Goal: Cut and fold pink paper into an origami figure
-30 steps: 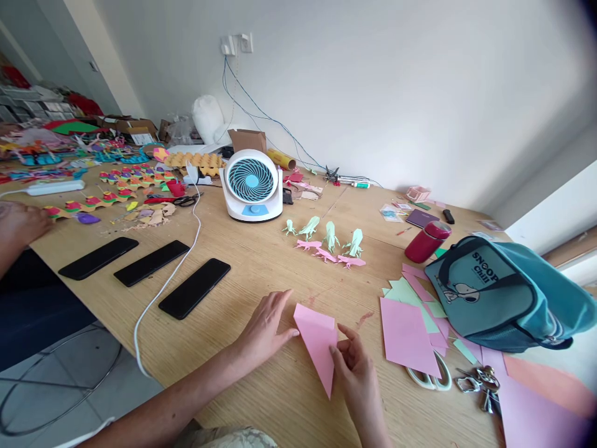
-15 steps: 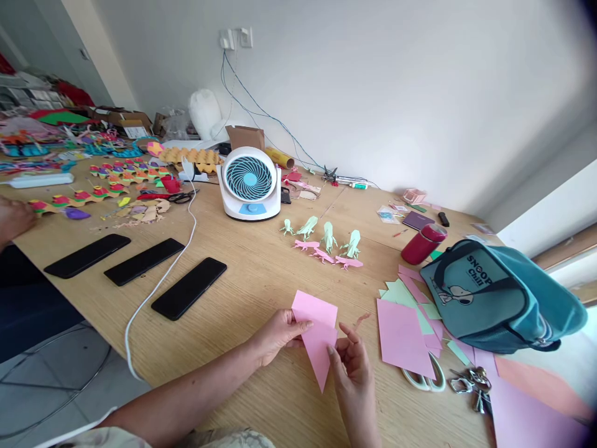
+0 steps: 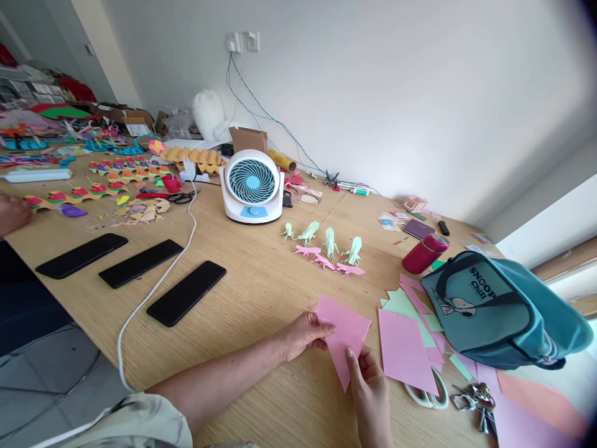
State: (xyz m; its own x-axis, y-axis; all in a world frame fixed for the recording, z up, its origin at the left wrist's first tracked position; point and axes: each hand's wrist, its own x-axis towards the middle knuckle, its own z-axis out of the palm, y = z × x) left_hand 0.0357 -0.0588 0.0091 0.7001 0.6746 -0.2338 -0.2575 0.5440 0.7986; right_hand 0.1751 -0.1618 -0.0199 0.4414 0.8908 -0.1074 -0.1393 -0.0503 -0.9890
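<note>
The left hand (image 3: 303,336) is closed on the left edge of a folded pink paper (image 3: 342,330), its thumb lying on top and its fingers underneath; the right hand (image 3: 370,376) pinches the same paper along its lower right side, thumb pressed flat on the face; the paper is broad at the far end and narrows to a point towards the person; it is in front of the person at the near part of the wooden worktop (image 3: 261,280), though whether it touches the wood I cannot tell; just to its right lies a flat pink sheet (image 3: 405,348), partly covering a white looped handle (image 3: 444,388), with keys (image 3: 482,398) near it; beyond the hands stand four pale green paper figures (image 3: 329,242), with three pink paper figures (image 3: 349,270) in front of them; a teal bag (image 3: 494,305) and a red flask (image 3: 425,253) stand on the right; three black phones (image 3: 186,292) lie on the left, a white cable (image 3: 119,358) running between two of them; a white fan (image 3: 252,211) stands farther back; at the far left edge rests another person's hand (image 3: 13,214).
</note>
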